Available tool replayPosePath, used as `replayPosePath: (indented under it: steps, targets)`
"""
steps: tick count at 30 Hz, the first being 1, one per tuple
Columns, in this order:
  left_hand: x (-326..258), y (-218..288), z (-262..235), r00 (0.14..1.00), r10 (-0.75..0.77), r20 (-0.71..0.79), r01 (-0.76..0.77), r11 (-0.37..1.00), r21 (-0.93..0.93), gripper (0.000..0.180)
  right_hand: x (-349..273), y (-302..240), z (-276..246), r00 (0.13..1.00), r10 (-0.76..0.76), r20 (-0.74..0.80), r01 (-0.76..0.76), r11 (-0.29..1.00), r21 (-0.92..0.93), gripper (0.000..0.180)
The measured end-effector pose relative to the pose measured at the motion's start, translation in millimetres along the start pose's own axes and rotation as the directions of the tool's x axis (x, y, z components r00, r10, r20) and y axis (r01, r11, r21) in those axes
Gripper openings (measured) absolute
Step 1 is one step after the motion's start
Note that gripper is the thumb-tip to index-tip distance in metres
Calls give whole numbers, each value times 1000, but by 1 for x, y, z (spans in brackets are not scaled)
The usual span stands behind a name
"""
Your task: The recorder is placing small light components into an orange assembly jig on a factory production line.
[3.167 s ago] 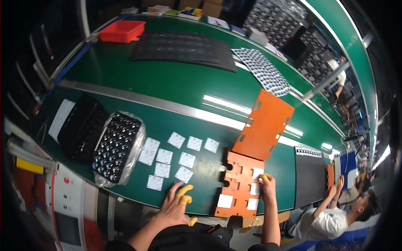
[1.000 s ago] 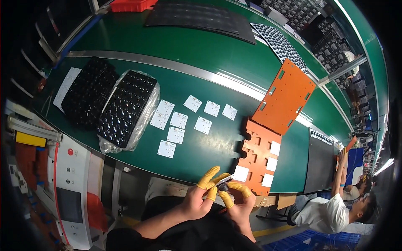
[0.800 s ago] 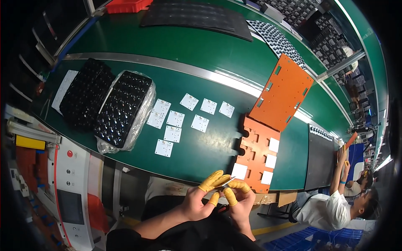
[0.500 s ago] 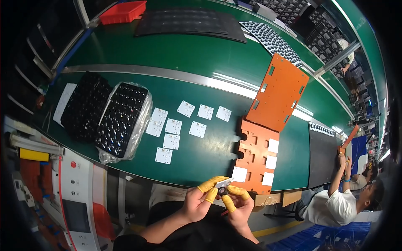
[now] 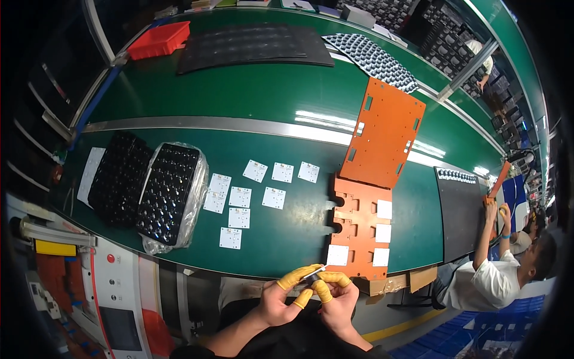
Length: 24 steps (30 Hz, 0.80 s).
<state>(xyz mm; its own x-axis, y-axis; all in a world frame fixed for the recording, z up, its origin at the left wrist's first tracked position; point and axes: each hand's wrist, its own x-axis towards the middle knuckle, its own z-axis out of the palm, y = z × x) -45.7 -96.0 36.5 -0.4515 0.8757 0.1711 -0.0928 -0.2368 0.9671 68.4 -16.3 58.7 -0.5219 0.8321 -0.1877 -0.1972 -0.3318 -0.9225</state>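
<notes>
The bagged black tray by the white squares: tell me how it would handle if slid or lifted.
The bagged black tray is wrapped in glossy clear film, so it would probably feel slippery and slide easily on the smooth green table. Its many moulded pockets suggest thin formed plastic, likely light and somewhat flexible. The loose film bunched at its near end could snag.

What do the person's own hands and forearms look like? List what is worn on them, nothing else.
Left hand and right hand: yellow rubber finger cots cover several fingertips on each, with no full gloves. The forearms are bare of sleeves as far as they show. No watch, ring or marking can be made out.
</notes>
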Motion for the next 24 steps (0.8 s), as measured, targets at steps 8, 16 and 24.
replayPosePath:
  steps: [8,16,24]
  targets:
    - [4,-2,-3,985,170,-27,-158,956,247,35,3,8,2,996,51,73,-59,991,118,12]
    - [-4,-19,-10,990,-81,-118,28,919,-392,49,15,0,-10,958,116,264,-61,976,-207,24]
    - [-4,-32,-9,997,-30,-74,5,948,-320,63,12,4,-25,894,315,319,-360,928,93,32]
